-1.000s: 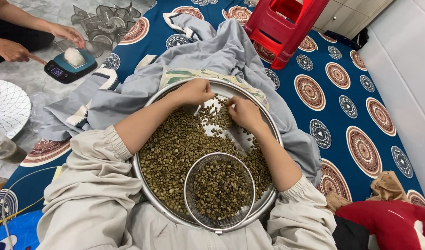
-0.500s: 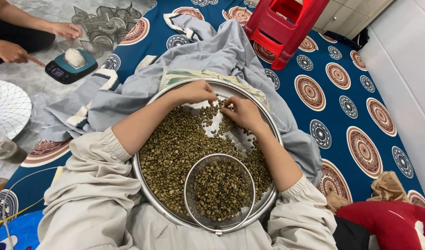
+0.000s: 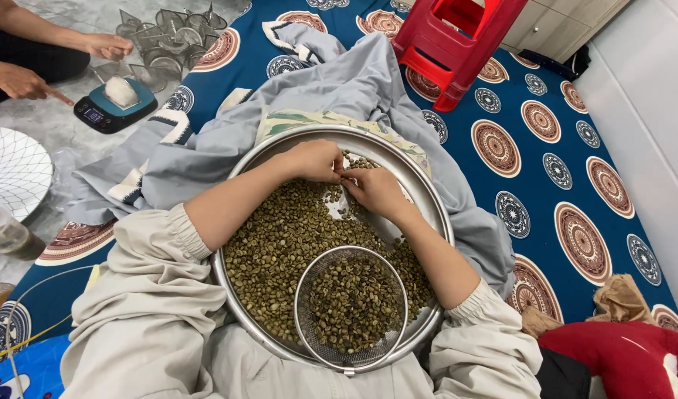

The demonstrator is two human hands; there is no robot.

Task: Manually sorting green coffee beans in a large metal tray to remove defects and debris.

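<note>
Now keep both hands low over the green coffee beans (image 3: pixel 280 236) in the round steel tray (image 3: pixel 428 193) on your lap. Your left hand (image 3: pixel 314 159) and right hand (image 3: pixel 374 191) meet fingertip to fingertip, pinched narrow; whether either holds a bean is unclear. Pick singly, clear of the mesh sieve (image 3: pixel 351 307).

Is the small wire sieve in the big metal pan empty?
No, the wire sieve is full of greenish beans, resting inside the metal pan.

Patterned blue mat (image 3: pixel 575 148) carries red stool (image 3: pixel 453 44), grey cloth (image 3: pixel 354 81); floor (image 3: pixel 51 125) carries scale (image 3: pixel 110 107).
</note>
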